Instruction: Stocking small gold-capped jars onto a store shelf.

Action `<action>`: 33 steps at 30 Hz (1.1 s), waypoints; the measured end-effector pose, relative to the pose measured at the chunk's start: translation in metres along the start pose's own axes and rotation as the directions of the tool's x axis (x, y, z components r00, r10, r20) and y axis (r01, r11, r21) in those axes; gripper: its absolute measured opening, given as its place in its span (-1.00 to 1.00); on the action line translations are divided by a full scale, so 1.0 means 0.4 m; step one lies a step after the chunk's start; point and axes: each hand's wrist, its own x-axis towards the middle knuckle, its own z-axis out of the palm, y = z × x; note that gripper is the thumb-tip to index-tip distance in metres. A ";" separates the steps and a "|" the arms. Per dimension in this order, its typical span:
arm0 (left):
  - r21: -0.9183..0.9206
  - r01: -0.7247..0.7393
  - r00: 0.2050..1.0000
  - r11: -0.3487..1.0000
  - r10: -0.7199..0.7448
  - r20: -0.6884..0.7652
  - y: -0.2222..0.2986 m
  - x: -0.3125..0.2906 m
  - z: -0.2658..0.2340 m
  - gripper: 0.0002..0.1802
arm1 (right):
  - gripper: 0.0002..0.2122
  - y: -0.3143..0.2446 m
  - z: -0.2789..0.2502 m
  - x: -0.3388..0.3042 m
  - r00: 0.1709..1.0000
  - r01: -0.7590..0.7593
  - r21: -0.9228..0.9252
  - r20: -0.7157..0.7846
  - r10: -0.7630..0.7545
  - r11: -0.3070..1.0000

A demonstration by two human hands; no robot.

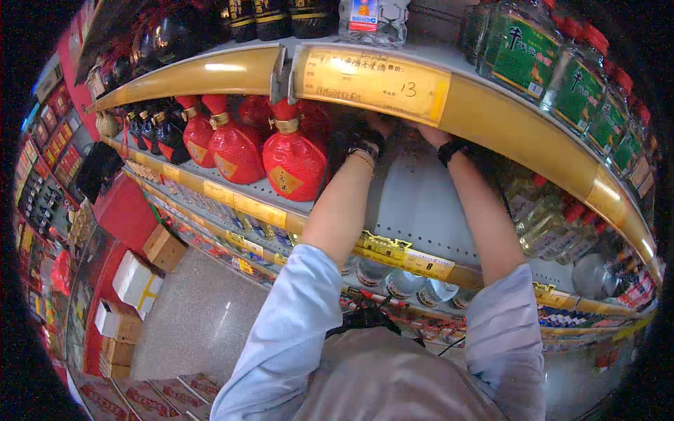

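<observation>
Both my arms reach deep into a grey perforated shelf [414,203], under the yellow edge of the shelf above. My left hand [380,126] is in shadow at the back, beside the red flask-shaped bottles [295,165]. My right hand [432,134] is a short way to its right, mostly behind the upper shelf's edge strip [491,116]. The fingers of both hands are hidden, and so is anything they hold or touch. A dark band circles each wrist, and a thinner bracelet sits by the left one.
Clear bottles with green labels [523,52] stand on the upper shelf at right. Clear bottles with red caps [547,228] lie right of my right arm. Dark bottles [168,130] stand at far left. Cardboard boxes [163,248] sit on the floor at lower left.
</observation>
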 end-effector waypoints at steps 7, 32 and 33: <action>0.055 -0.033 0.999 0.998 0.033 0.004 -0.005 0.011 0.034 -0.30 | -0.76 0.005 -0.002 0.000 1.000 0.000 0.007 0.003 0.000 1.000; -0.130 0.090 0.995 0.987 -0.084 0.050 -0.024 0.022 0.046 -0.29 | -0.82 -0.012 -0.011 -0.014 0.997 0.022 -0.006 -0.071 -0.023 1.000; -0.147 0.074 0.996 0.986 -0.067 0.052 -0.027 0.022 0.037 -0.30 | -0.82 -0.021 -0.016 -0.013 0.996 0.030 -0.012 -0.086 -0.031 0.999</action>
